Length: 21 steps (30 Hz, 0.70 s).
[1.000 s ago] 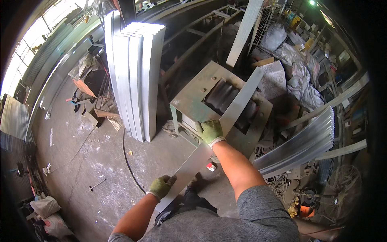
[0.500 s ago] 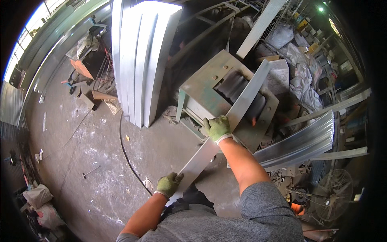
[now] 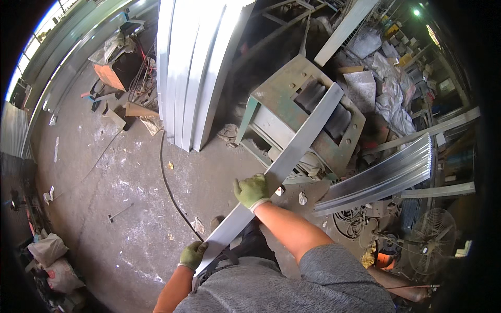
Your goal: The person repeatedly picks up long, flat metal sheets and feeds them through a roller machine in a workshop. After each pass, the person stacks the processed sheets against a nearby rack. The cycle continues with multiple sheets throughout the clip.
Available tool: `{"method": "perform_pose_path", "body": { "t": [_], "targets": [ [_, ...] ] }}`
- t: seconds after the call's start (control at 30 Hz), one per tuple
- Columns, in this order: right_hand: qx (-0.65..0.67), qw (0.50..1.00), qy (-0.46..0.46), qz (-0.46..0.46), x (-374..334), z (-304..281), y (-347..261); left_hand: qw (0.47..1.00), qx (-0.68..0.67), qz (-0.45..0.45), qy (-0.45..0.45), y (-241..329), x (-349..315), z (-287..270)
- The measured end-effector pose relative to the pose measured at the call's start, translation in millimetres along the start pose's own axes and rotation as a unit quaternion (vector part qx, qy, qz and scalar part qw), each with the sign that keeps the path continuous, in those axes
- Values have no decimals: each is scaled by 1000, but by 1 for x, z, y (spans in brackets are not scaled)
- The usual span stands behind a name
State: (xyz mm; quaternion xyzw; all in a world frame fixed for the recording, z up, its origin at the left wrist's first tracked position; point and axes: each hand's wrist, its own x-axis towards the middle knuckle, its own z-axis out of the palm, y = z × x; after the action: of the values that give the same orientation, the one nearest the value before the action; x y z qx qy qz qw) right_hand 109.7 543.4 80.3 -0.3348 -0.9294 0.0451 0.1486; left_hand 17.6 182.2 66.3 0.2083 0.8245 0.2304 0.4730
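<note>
A long, flat light-grey metal bar [image 3: 292, 148] slants from my waist up to the right, its far end lying over the dark rollers [image 3: 338, 124] of a worn green-grey machine [image 3: 284, 78]. My right hand [image 3: 252, 191], in a green work glove, is closed over the bar near its middle. Close to my body, my left hand [image 3: 192, 254], gloved the same way, grips the near end by its left edge. The fingers on the bar's underside are hidden.
Tall ribbed metal sheets [image 3: 201, 78] stand left of the machine. A curved corrugated sheet [image 3: 378, 175] and a fan [image 3: 432, 242] are at the right. A dark cable [image 3: 169, 198] crosses the floor. At lower right, another person's forearm [image 3: 399, 285] reaches in.
Both hands have come nearer my body and leftward with the bar, whose far end has drawn back over the rollers. Another person's forearm has appeared at lower right.
</note>
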Motion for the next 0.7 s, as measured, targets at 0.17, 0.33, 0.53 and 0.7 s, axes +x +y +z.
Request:
{"method": "perform_pose_path", "body": {
  "t": [0.17,0.33,0.53,0.7],
  "targets": [
    [34,996,-77,-40,-26,-1,-33,1000,3,0,14,-45,-18,-2],
    [58,996,-45,-41,-64,10,-71,999,-42,1,13,-108,-51,-7],
    [85,993,-57,-58,-93,12,-102,1000,6,-29,12,-140,-71,-24],
    [27,995,-91,-28,-46,18,-43,999,22,-45,-7,-42,-28,-16]
  ]
}}
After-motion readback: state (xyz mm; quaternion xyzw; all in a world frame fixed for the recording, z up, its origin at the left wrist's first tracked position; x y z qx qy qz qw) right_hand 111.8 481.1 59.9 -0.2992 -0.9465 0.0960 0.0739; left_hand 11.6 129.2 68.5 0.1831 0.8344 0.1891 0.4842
